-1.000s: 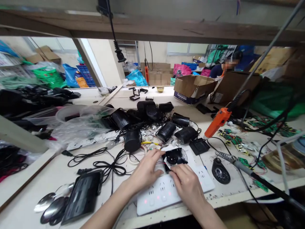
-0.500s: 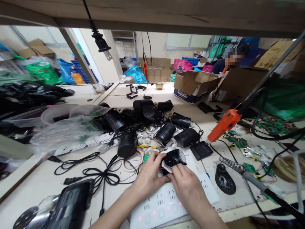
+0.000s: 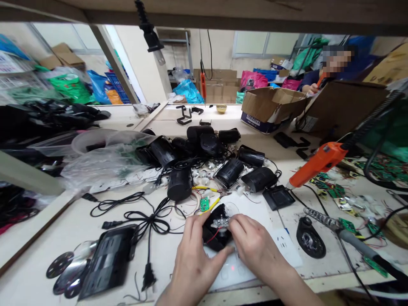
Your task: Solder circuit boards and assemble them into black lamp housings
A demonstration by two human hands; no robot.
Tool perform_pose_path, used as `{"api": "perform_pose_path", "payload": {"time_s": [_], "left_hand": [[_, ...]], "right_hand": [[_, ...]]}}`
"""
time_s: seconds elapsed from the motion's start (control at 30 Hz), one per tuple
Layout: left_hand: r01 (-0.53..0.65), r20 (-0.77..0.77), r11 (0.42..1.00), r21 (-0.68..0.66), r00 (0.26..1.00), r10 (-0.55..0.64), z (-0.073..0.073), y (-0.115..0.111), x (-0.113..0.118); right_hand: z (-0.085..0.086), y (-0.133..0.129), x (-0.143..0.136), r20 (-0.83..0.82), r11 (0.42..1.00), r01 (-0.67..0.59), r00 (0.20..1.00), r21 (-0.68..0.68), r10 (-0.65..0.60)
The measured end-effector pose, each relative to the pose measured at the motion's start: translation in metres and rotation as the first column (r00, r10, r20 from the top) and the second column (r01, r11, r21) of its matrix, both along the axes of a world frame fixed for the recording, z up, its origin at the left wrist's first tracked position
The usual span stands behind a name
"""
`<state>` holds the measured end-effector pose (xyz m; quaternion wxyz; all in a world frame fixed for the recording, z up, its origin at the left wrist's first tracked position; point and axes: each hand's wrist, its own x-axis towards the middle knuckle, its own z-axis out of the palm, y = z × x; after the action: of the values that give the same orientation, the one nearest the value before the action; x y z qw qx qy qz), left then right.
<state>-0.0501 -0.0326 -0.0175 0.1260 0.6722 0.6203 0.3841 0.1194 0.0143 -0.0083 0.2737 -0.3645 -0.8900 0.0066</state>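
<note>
A black plastic housing [image 3: 214, 243] is tilted with its open side toward me, and my left hand [image 3: 195, 255] is closed round its left side and lower edge. Between thumb and fingers, my right hand [image 3: 256, 242] pinches a small clear plastic piece [image 3: 220, 222] at the housing's opening. A red wire runs from that piece into the housing. Under both hands lies a white power strip [image 3: 283, 243], partly covered, with a lit red light showing. Yellow-handled pliers [image 3: 213, 205] and a small green circuit board [image 3: 204, 204] lie just beyond the housing.
Several black housings [image 3: 179, 185] are heaped behind my hands. An orange electric screwdriver [image 3: 318, 165] hangs at the right, above a soldering iron [image 3: 357, 244] in its coiled holder. Black power cords [image 3: 156, 221] spread on the left. Across the bench, a person sits behind a cardboard box [image 3: 270, 108].
The black housing has been turned so its open side shows, with the clear piece and red wire now visible. Both hands have come slightly nearer. The camera view has shifted left.
</note>
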Motion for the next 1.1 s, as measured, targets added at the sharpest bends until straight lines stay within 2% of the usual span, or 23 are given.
{"api": "perform_pose_path", "payload": {"time_s": [0.13, 0.27, 0.5, 0.63, 0.8, 0.9, 1.03, 1.1], "left_hand": [[-0.048, -0.016, 0.994, 0.097, 0.999, 0.049, -0.009, -0.014, 0.0], [-0.074, -0.004, 0.99, 0.117, 0.997, 0.075, -0.008, -0.014, -0.002], [-0.19, 0.119, 0.981, -0.043, 0.974, 0.194, -0.002, -0.002, -0.011], [-0.141, 0.12, 0.986, -0.085, 0.981, 0.15, 0.0, 0.003, -0.015], [-0.09, 0.029, 0.992, -0.083, 0.995, 0.093, -0.004, -0.004, -0.02], [-0.081, -0.082, 0.997, -0.011, 0.993, 0.08, -0.006, -0.013, -0.017], [-0.035, -0.283, 0.987, 0.154, 0.956, 0.078, -0.003, -0.018, -0.012], [-0.013, -0.309, 0.985, 0.173, 0.949, 0.067, -0.001, -0.017, -0.011]], "right_hand": [[0.0, -0.009, -0.005, -0.112, 0.992, -0.03, 0.993, 0.125, 0.044], [0.005, -0.016, -0.014, -0.141, 0.961, -0.052, 0.986, 0.271, 0.093], [0.01, -0.01, -0.026, -0.177, 0.953, -0.037, 0.98, 0.301, 0.095], [0.011, -0.008, -0.029, -0.234, 0.964, -0.025, 0.968, 0.266, 0.09], [0.013, -0.007, -0.031, -0.362, 0.997, 0.002, 0.932, 0.075, 0.025], [0.01, -0.006, -0.026, -0.412, 1.0, 0.022, 0.911, 0.001, -0.02], [0.004, -0.003, -0.015, -0.463, 0.996, 0.085, 0.881, -0.041, -0.094], [0.0, -0.002, -0.01, -0.48, 0.988, 0.136, 0.864, -0.067, -0.152]]}}
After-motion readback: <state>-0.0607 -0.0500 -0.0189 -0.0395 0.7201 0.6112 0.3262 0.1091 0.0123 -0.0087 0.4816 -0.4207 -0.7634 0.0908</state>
